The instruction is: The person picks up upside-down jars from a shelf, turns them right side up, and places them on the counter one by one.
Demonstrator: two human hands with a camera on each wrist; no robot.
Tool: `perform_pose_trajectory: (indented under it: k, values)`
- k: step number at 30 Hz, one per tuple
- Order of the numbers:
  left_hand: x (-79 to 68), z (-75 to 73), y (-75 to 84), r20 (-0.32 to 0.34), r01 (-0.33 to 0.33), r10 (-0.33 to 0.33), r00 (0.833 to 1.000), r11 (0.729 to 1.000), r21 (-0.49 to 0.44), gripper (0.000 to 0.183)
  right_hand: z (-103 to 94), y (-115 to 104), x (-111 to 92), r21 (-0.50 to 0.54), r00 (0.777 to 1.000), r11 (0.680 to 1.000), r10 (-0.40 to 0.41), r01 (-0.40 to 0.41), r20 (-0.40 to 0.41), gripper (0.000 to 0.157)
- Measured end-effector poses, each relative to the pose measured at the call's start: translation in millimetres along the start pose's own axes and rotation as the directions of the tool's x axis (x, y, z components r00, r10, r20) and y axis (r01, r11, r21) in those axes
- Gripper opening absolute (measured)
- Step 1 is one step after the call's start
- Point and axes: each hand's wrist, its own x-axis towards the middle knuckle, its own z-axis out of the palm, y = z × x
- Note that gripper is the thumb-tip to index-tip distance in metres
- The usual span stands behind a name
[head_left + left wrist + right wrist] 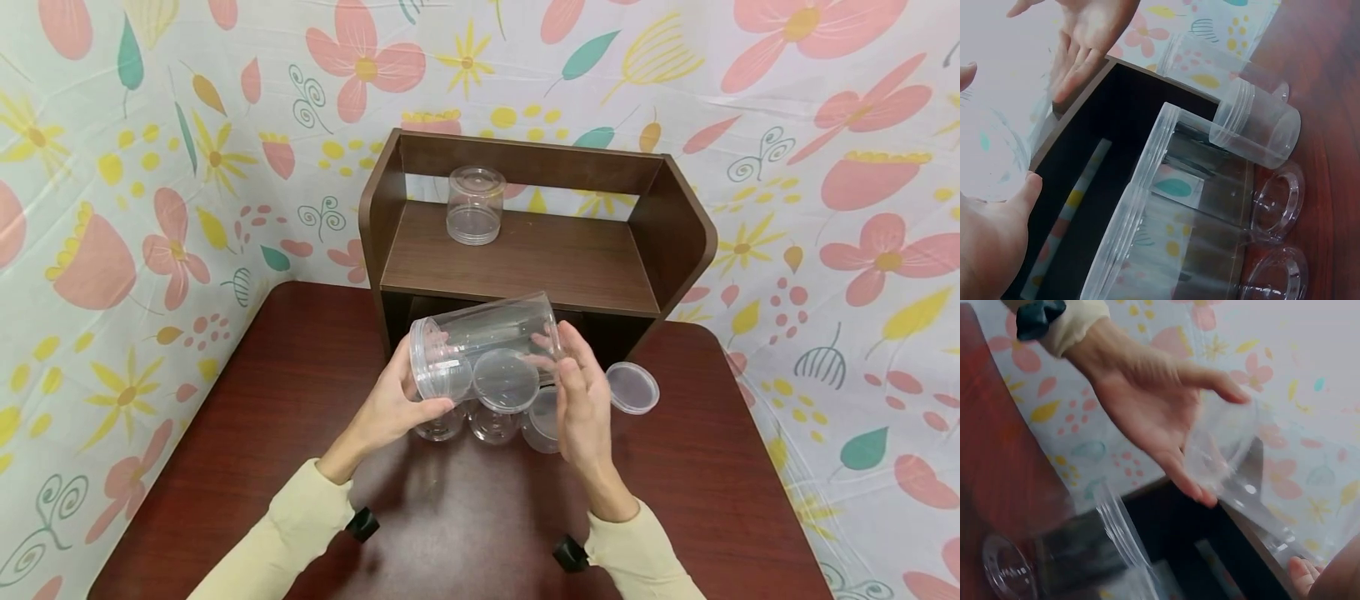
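Note:
Both hands hold a large clear plastic jar (487, 325) on its side, raised above the other jars. My left hand (393, 400) grips its ridged lid end, thumb toward me. At the base end, my right hand (585, 400) holds the jar with fingers reaching behind it; the right wrist view shows this hand (1147, 406) with thumb and fingers at the jar's rounded edge (1222, 437). Several clear jars stand below on the table, among them a lidded jar (506, 379) and a shorter one (1266, 125). The held jar partly hides them.
A dark brown shelf unit (517, 258) stands at the back of the reddish table (315, 358). One clear jar (476, 204) sits on its upper board, toward the left. To the right of my right hand shows another jar's round top (632, 387). Floral cloth (225, 167) hangs around the table.

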Motion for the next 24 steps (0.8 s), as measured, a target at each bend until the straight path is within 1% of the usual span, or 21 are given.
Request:
perform_pose_trajectory:
  k: [2,4,7,9,10,12,14,17,20,21,22,24]
  values:
    - [-1.0,-1.9,2.1,-0.008,-0.004,0.004,1.0,1.0,-0.002,0.1,-4.5,-5.7,4.4,-0.04,0.999,0.999,-0.011,0.01,-0.042,0.048]
    - [-2.2,-4.6,4.9,-0.018,-0.008,0.008,1.0,1.0,0.004,0.101,-10.8,-13.7,9.8,-0.135,0.994,0.991,-0.023,0.009,-0.107,0.045]
    - [-4.2,-10.8,7.9,-0.029,-0.016,0.016,0.999,1.0,0.014,0.101,-23.4,-26.5,18.4,-0.312,0.978,0.95,-0.044,-0.023,-0.206,0.041]
    - [-5.3,-14.7,10.2,-0.036,-0.022,0.022,0.999,1.0,0.02,0.101,-33.7,-34.5,23.8,-0.409,0.961,0.911,-0.066,-0.053,-0.27,0.04]
    - [-5.8,-16.5,11.5,-0.038,-0.027,0.028,0.999,0.999,0.022,0.101,-39.0,-38.1,26.7,-0.44,0.951,0.896,-0.082,-0.06,-0.297,0.04]
    - [-6.6,-20.2,14.6,-0.041,-0.042,0.043,0.998,0.999,0.02,0.1,-49.6,-44.2,33.1,-0.475,0.933,0.878,-0.12,-0.06,-0.34,0.041]
    - [-7.8,-24.1,17.9,-0.042,-0.062,0.063,0.997,0.998,0.019,0.099,-61.0,-49.0,40.2,-0.523,0.914,0.85,-0.163,-0.062,-0.373,0.042]
    - [-9.2,-29.7,23.6,-0.043,-0.087,0.088,0.995,0.996,0.03,0.098,-78.5,-53.9,51.2,-0.614,0.892,0.785,-0.214,-0.086,-0.398,0.041]
    - [-10.7,-35.5,30.1,-0.043,-0.087,0.089,0.995,0.995,0.046,0.098,-94.5,-55.8,61.8,-0.703,0.883,0.7,-0.243,-0.127,-0.402,0.041]
    - [-11.0,-37.7,32.3,-0.047,-0.082,0.085,0.995,0.995,0.056,0.098,-99.0,-55.8,65.2,-0.73,0.884,0.668,-0.248,-0.141,-0.397,0.042]
    - [-11.6,-40.0,34.5,-0.05,-0.078,0.081,0.995,0.995,0.067,0.099,-102.8,-55.7,68.6,-0.749,0.886,0.645,-0.247,-0.152,-0.393,0.043]
    - [-12.6,-44.7,39.3,-0.06,-0.065,0.071,0.996,0.994,0.09,0.099,-108.9,-55.3,74.6,-0.779,0.896,0.606,-0.24,-0.163,-0.375,0.043]
